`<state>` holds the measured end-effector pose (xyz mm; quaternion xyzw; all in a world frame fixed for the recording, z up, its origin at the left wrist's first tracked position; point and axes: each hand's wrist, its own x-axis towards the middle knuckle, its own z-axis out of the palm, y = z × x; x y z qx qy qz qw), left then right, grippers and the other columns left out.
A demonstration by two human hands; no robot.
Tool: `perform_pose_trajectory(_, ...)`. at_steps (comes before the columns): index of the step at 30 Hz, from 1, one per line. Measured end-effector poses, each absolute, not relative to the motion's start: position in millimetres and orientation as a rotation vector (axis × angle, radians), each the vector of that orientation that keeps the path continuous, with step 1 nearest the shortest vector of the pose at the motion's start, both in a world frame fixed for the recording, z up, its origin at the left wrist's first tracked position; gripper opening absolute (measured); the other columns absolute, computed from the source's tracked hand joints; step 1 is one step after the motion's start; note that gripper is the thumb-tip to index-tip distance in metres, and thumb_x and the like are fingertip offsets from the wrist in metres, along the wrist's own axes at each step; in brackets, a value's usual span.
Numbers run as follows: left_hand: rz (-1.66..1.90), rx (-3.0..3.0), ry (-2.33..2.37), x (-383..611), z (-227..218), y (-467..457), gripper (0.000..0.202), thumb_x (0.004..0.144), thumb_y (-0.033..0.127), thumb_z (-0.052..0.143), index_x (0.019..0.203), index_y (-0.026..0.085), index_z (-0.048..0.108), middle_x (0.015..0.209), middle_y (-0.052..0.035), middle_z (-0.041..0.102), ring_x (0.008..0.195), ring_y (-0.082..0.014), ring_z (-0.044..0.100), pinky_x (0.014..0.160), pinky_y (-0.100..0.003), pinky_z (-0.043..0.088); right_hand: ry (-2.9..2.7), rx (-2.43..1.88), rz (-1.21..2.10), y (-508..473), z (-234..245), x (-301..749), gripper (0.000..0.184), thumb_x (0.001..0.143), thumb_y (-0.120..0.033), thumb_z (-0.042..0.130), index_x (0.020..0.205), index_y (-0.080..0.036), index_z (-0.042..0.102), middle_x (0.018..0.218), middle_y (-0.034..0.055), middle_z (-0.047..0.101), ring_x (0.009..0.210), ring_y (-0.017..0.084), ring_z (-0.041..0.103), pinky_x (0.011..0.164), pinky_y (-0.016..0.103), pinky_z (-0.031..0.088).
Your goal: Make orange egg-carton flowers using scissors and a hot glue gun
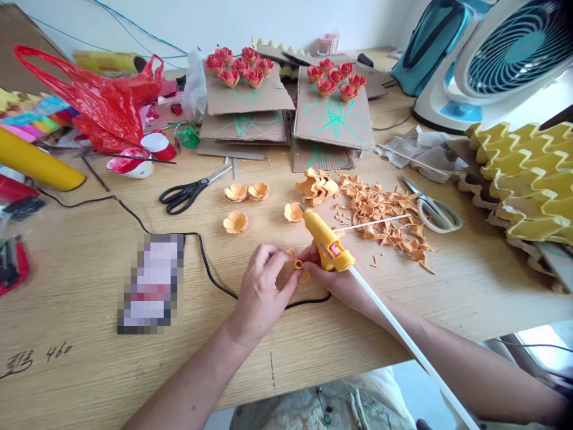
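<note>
My left hand is closed, pinching a small orange egg-carton flower piece between thumb and fingers. My right hand is wrapped round the handle of a yellow hot glue gun, and its fingertips also touch the flower piece. A long white glue stick sticks out of the gun's back, over my right forearm. The gun's nozzle points up and left, close to an orange flower cup. More such cups sit to the left on the table.
Orange scraps lie beside grey-handled scissors. Black scissors rest on the left, near a blurred phone-like object and a black cord. Red flowers stand on cardboard at the back. Yellow egg trays and a fan are at right.
</note>
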<state>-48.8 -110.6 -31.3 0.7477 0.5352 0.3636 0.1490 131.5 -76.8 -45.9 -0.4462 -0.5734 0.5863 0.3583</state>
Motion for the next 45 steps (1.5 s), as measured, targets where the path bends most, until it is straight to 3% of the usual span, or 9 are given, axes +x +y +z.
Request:
perform_pose_trajectory(2,1.044,2.158,1.499,-49,-33,-109,0.012,0.090,0.013,0.065,0.099,0.020,0.063,0.106,-0.0076,0.062,0.101,-0.0208,0.066,0.090,-0.036,0.057,-1.513,-1.192,1.467,-77,-46,132,0.011,0.084,-0.028,0.072,0.092,-0.022,0.068,0.096,0.0048,0.072,0.088,0.023,0.069,0.080,0.037,0.056)
perform_pose_trajectory(5,1.041,2.097,1.449,-49,-37,-107,0.016,0.088,0.007,0.063,0.098,0.020,0.062,0.107,-0.0072,0.064,0.100,-0.0198,0.067,0.086,-0.033,0.059,-1.537,-1.218,1.423,-77,-47,132,0.010,0.085,-0.029,0.074,0.091,-0.023,0.069,0.097,0.0064,0.072,0.088,0.025,0.069,0.081,0.040,0.057)
perform_pose_trajectory(12,1.067,1.999,1.449,-46,-40,-106,0.022,0.082,0.001,0.063,0.095,0.020,0.063,0.106,-0.0058,0.064,0.082,-0.0141,0.065,0.073,-0.027,0.058,-1.564,-1.223,1.401,-77,-46,131,0.010,0.085,-0.030,0.074,0.088,-0.024,0.067,0.088,0.0054,0.072,0.083,0.025,0.067,0.076,0.040,0.056)
perform_pose_trajectory(18,1.079,2.039,1.495,-42,-42,-105,0.020,0.080,0.004,0.064,0.088,0.021,0.056,0.105,-0.0071,0.066,0.098,-0.0209,0.067,0.076,-0.032,0.057,-1.669,-1.184,1.360,-74,-42,130,0.009,0.085,-0.027,0.072,0.090,-0.023,0.065,0.092,0.0054,0.070,0.082,0.024,0.067,0.076,0.040,0.055)
perform_pose_trajectory(24,1.064,2.019,1.588,-38,-40,-103,0.020,0.079,0.005,0.061,0.081,0.021,0.050,0.092,-0.0051,0.061,0.079,-0.0176,0.062,0.064,-0.029,0.053,-1.605,-1.202,1.345,-68,-38,136,0.016,0.086,-0.034,0.071,0.095,-0.023,0.065,0.092,0.0056,0.069,0.086,0.024,0.066,0.080,0.040,0.054)
perform_pose_trajectory(30,1.056,1.922,1.634,-38,-46,-101,0.020,0.079,0.007,0.063,0.080,0.021,0.049,0.086,-0.0012,0.054,0.069,-0.0141,0.056,0.060,-0.026,0.049,-1.517,-1.197,1.502,-84,-15,154,0.025,0.092,-0.045,0.063,0.103,-0.024,0.057,0.081,0.0011,0.058,0.069,0.017,0.055,0.061,0.031,0.047)
perform_pose_trajectory(36,1.039,1.926,1.615,-41,-48,-101,0.017,0.083,0.009,0.063,0.082,0.020,0.050,0.087,-0.0011,0.054,0.070,-0.0138,0.056,0.064,-0.027,0.049,-1.677,-1.259,1.588,-128,-14,164,0.037,0.097,-0.056,0.051,0.085,-0.021,0.053,0.073,-0.0013,0.049,0.064,0.013,0.045,0.058,0.027,0.040)
perform_pose_trajectory(45,1.004,1.838,1.590,-43,-46,-99,0.019,0.084,0.008,0.064,0.080,0.020,0.051,0.088,-0.0023,0.053,0.074,-0.0164,0.057,0.067,-0.031,0.050,-1.827,-1.488,1.290,-151,-13,156,0.037,0.095,-0.054,0.050,0.082,-0.020,0.057,0.070,-0.0006,0.050,0.061,0.013,0.047,0.053,0.025,0.043)
